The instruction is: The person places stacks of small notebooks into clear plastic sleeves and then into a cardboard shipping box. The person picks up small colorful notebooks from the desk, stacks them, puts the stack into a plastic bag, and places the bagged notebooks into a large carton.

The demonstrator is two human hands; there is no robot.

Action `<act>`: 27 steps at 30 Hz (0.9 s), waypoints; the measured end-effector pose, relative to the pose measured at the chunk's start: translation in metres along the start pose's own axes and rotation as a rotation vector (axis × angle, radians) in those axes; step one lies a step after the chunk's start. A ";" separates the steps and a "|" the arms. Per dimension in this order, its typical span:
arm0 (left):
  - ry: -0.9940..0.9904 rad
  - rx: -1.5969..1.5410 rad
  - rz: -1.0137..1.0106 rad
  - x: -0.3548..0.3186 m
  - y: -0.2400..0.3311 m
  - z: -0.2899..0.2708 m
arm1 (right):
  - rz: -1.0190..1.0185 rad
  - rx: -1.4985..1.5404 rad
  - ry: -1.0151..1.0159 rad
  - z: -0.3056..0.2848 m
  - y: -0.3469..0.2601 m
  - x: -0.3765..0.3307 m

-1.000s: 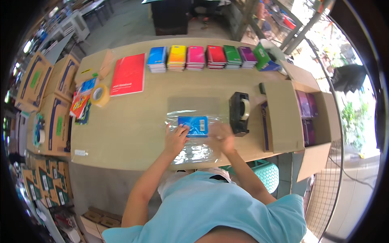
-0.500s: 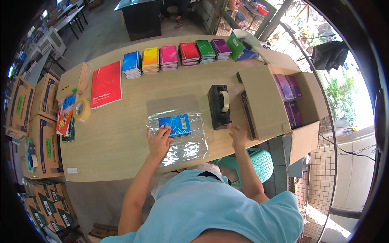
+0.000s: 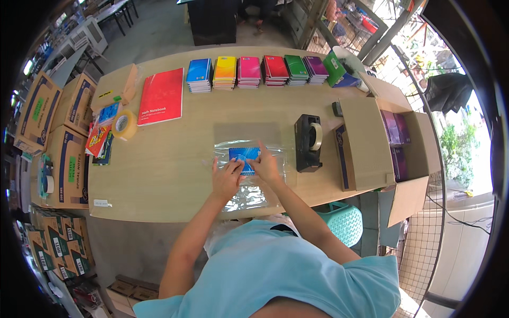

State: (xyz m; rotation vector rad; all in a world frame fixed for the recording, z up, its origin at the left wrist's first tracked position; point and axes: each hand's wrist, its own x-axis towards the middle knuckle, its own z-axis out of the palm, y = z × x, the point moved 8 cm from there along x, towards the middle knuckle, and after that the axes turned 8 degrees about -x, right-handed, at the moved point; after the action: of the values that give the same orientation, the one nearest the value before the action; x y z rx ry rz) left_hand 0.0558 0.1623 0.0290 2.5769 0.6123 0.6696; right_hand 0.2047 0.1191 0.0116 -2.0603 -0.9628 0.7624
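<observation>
A small blue spiral notebook point(image 3: 251, 153) lies on a clear plastic sheet point(image 3: 249, 200) spread over the table in front of me. My left hand point(image 3: 228, 177) rests its outstretched fingers on the notebook's left and lower part. From the right, my right hand point(image 3: 267, 165) reaches over the notebook's right edge, index finger pointing away and thumb touching the cover near the left fingertips. No held thing is visible in either hand; a small piece of tape under the fingers would be hidden. To the right stands a black tape dispenser point(image 3: 305, 143) with a roll of clear tape.
Stacks of coloured notebooks point(image 3: 249, 71) line the far edge. A large red notebook point(image 3: 161, 95) and a yellowish tape roll point(image 3: 124, 125) lie at left. An open carton point(image 3: 366, 146) with purple notebooks stands at right, cartons point(image 3: 69, 169) at far left, a green stool point(image 3: 342, 225) below.
My right hand has moved left from beside the tape dispenser onto the notebook. My left hand stays on the notebook. The whole view has shifted, so the table appears further right.
</observation>
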 end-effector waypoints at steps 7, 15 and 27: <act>-0.100 0.049 -0.023 -0.001 0.006 -0.002 | 0.077 -0.635 -0.057 -0.002 0.007 -0.004; 0.293 0.174 -0.445 -0.054 -0.018 -0.058 | -0.287 -0.695 -0.186 -0.017 -0.018 0.001; 0.398 -1.084 -0.413 -0.019 0.039 0.000 | -0.510 -0.112 -0.070 -0.032 -0.036 -0.008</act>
State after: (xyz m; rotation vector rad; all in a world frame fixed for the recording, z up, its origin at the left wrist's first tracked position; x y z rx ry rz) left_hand 0.0529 0.1204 0.0408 1.2870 0.6251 1.0051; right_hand 0.2107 0.1177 0.0604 -1.7681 -1.5198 0.5180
